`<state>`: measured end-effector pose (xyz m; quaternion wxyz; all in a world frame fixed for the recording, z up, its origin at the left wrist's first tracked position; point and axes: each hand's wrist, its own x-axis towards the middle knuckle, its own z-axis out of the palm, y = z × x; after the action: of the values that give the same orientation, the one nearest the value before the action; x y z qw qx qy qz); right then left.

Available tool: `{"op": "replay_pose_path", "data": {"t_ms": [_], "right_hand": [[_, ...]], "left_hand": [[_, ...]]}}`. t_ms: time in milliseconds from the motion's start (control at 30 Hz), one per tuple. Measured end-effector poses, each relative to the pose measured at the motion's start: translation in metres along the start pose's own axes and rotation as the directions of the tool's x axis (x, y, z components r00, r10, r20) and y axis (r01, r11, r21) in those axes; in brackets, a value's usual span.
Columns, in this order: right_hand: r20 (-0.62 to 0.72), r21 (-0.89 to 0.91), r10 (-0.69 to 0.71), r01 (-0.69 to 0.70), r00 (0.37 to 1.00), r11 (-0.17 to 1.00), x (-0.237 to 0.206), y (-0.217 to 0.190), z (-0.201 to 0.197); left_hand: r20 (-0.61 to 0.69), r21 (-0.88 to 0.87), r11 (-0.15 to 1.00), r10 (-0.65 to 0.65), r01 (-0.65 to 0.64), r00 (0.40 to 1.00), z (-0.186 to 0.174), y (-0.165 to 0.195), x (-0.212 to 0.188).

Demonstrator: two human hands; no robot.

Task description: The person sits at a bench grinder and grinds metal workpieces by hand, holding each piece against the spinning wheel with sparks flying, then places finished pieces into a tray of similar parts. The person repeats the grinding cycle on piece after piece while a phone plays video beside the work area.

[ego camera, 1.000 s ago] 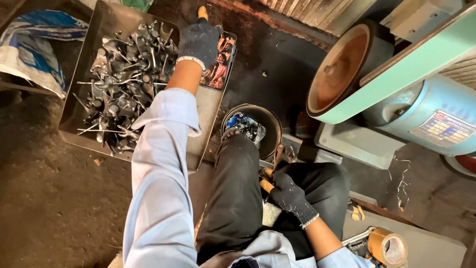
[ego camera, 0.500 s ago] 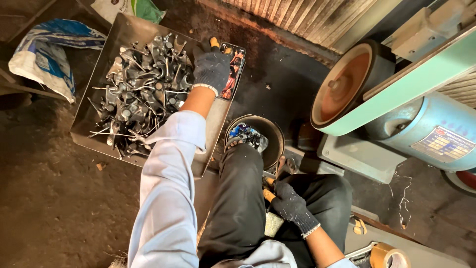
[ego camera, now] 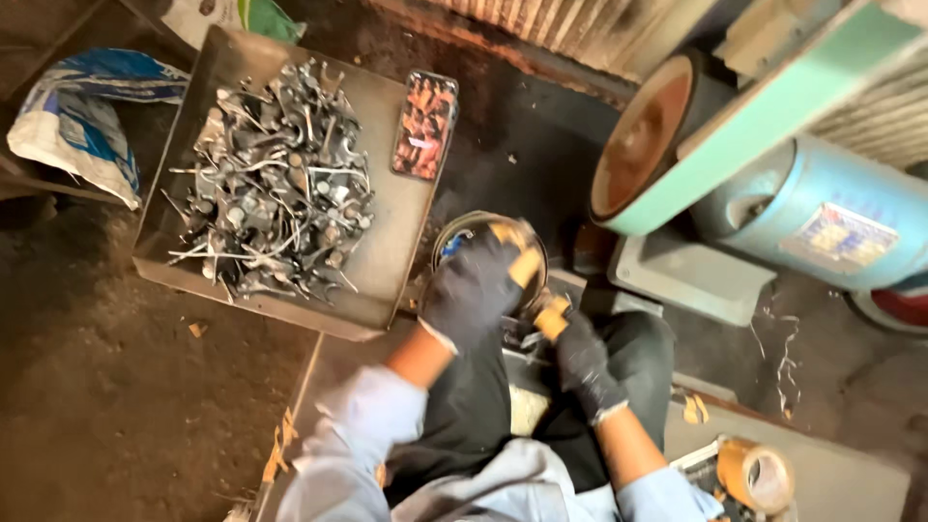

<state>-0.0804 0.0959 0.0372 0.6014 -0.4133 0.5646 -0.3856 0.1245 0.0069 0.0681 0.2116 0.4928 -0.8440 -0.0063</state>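
We look down on 2 gloved hands meeting low in the middle of the view, above the person's dark-trousered lap. The left hand (ego camera: 474, 290) hangs over the round metal bucket (ego camera: 454, 237), its fingers curled downward; an orange-tipped piece (ego camera: 525, 266) shows at its right edge, but motion blur keeps us from telling whether the fingers are closed on it or merely beside it. The right hand (ego camera: 580, 358) sits just below and to the right, fingers bent around a second small orange piece (ego camera: 553, 317) with a dull metal part under it. That piece lies between the 2 hands, nearly touching the left glove, and the right hand is plainly the nearer 1. Its long axis seems to run slantwise, up and to the left toward the bucket, though it is too small and blurred for us to be sure.

Up and to the left, well apart from both hands, a shallow metal tray (ego camera: 387, 280) holds a tangled heap of grey metal parts (ego camera: 271, 184) and, at its far right edge, a flat pack of orange-handled items (ego camera: 425, 126). To the right stands a belt grinder with a green guard (ego camera: 773, 126) and a blue motor (ego camera: 831, 222). A roll of brown tape (ego camera: 759, 474) lies by the right elbow, and a blue-and-white sack (ego camera: 77, 116) sits at far left.
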Motion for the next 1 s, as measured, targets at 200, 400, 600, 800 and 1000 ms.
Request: {"op": "replay_pose_path", "data": {"t_ms": [200, 400, 600, 800, 1000], "right_hand": [[-0.107, 0.716, 0.131, -0.015, 0.986, 0.698, 0.001, -0.026, -0.007], [0.215, 0.694, -0.080, -0.095, 0.973, 0.714, -0.028, -0.065, -0.029], [0.100, 0.746, 0.131, -0.162, 0.986, 0.646, 0.039, -0.042, -0.063], [-0.020, 0.883, 0.276, -0.113, 0.961, 0.456, 0.118, 0.007, -0.058], [-0.147, 0.383, -0.043, 0.097, 0.988, 0.918, 0.056, -0.025, -0.083]], "left_hand": [[0.616, -0.377, 0.659, -0.346, 0.651, 0.707, 0.003, 0.098, -0.023], [0.531, -0.745, 0.367, -0.179, 0.557, 0.828, -0.003, 0.085, -0.016], [0.391, -0.455, 0.761, -0.296, 0.463, 0.871, 0.033, 0.111, 0.034], [0.085, -0.504, 0.792, -0.352, 0.345, 0.932, 0.104, 0.118, 0.056], [0.584, -0.807, -0.062, -0.228, 0.587, 0.779, 0.101, 0.085, 0.030]]}}
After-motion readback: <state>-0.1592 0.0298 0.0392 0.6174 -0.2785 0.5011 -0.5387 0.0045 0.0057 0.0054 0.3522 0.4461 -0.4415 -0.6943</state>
